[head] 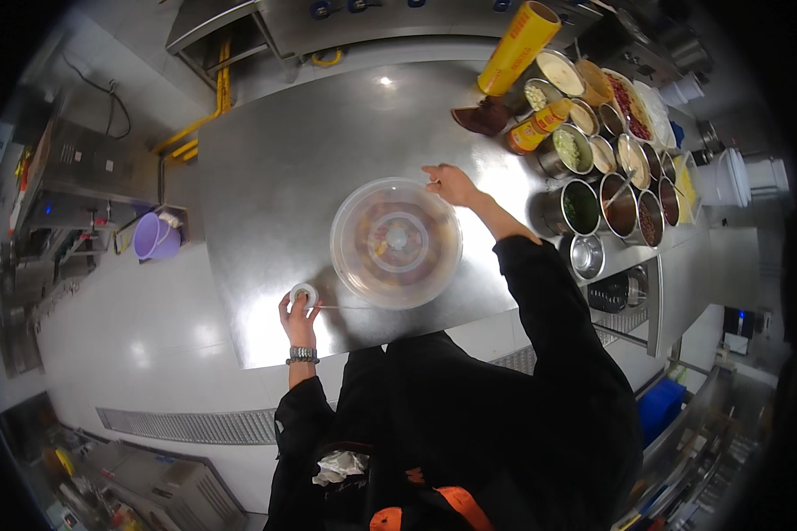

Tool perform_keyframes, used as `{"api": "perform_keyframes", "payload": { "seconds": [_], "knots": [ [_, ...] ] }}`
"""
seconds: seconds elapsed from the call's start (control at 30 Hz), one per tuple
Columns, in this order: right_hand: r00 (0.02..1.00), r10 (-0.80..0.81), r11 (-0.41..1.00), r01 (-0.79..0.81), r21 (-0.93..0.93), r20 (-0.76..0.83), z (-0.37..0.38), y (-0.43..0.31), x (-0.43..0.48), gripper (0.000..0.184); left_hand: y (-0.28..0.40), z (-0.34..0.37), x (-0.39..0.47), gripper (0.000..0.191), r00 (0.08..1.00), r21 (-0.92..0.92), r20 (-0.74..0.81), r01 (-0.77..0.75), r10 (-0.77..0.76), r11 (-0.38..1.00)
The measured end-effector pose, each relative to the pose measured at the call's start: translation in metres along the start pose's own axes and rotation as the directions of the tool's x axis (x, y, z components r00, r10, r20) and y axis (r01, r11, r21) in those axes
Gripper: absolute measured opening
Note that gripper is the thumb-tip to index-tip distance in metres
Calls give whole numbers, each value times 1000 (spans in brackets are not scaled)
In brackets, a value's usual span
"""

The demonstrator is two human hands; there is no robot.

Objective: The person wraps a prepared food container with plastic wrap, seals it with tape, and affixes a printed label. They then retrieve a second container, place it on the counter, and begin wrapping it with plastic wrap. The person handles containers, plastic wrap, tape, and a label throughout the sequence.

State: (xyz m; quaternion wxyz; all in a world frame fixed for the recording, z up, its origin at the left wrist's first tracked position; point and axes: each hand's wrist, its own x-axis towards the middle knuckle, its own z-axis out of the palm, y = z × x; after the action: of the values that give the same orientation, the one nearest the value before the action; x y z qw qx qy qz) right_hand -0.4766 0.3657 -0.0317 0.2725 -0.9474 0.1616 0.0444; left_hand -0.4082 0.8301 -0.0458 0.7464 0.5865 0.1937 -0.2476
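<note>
A large round container with a translucent plastic lid (pixel 398 243) stands on the steel table (pixel 272 172) in front of me, its coloured contents blurred through the lid. My left hand (pixel 299 317) grips a small white roll of tape (pixel 303 296) at the table's near left part. A thin pale strip runs from the roll to the container's near edge. My right hand (pixel 450 185) is at the container's upper right rim, the index finger stretched out to the left. Nothing shows in its grasp, and whether it touches the rim is unclear.
Steel pots with chopped greens (pixel 579 207) and sauces crowd the table's right side, near an empty-looking metal bowl (pixel 586 256). A yellow roll (pixel 519 48), a sauce bottle (pixel 538 126) and a dark brown item (pixel 481 117) lie at the upper right. A purple bucket (pixel 156 237) stands left of the table.
</note>
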Motion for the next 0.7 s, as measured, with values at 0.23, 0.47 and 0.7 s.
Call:
{"api": "perform_keyframes", "payload": {
  "seconds": [0.23, 0.47, 0.7],
  "knots": [
    [740, 482, 876, -414, 249, -469, 88, -51, -175, 48, 5, -2, 20, 48, 993, 17, 120, 12, -14, 1000],
    [473, 817, 480, -242, 843, -330, 183, -166, -217, 67, 19, 4, 49, 47, 973, 90, 217, 63, -81, 994],
    [522, 845, 232, -155, 960, -120, 171, -147, -199, 80, 34, 12, 68, 44, 971, 145, 236, 15, -50, 989]
  ]
}}
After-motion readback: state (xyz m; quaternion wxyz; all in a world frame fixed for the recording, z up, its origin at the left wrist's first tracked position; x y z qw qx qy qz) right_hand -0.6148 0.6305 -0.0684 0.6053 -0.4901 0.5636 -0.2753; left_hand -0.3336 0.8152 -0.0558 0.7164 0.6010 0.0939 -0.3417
